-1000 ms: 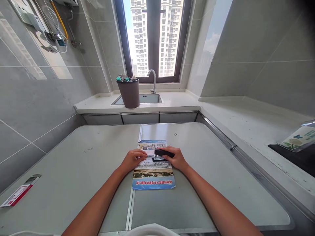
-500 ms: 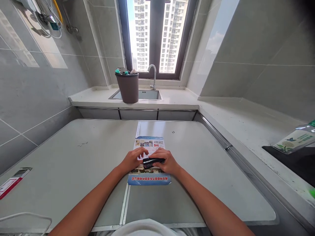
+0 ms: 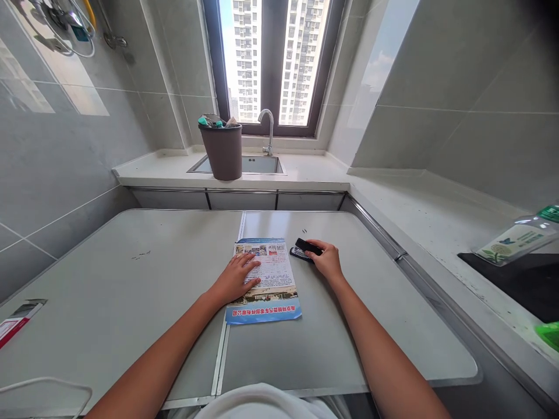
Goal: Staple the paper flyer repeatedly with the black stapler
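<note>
A printed leaflet with a blue lower band lies flat in the middle of the grey table. My left hand rests flat on its left half, fingers stretched out. My right hand is just right of the leaflet's top corner, fingers closed round a black stapler that sits on the table with its jaws apart.
Beyond the table a white counter holds a sink, a tap and a brown bin full of items. A plastic bottle lies on a black surface at the right. A red-and-white packet sits at the table's left edge.
My right hand has carried the stapler off the leaflet's middle to the table beside its top right corner. My left hand stays on the leaflet, its fingers now flatter.
</note>
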